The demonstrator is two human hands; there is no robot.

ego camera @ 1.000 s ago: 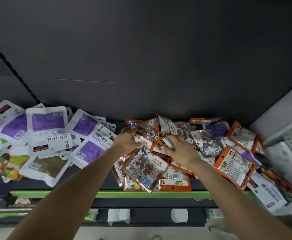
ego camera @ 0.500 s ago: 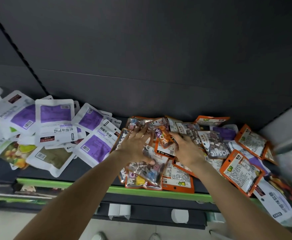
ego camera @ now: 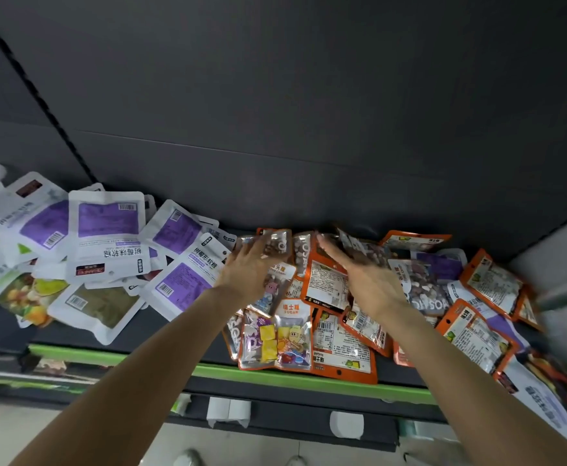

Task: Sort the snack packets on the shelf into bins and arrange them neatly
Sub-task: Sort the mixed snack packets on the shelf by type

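Snack packets heaped across dark shelf with green front edge, orange-trimmed pile in the middle. Left hand flat on the pile, fingers straight, reaching toward clear packet at the back. Right hand just beside, fingers extended, lying over orange packet, gripping nothing. White-and-purple packets strewn well off to the left. Yellow-candy packet at the front edge.
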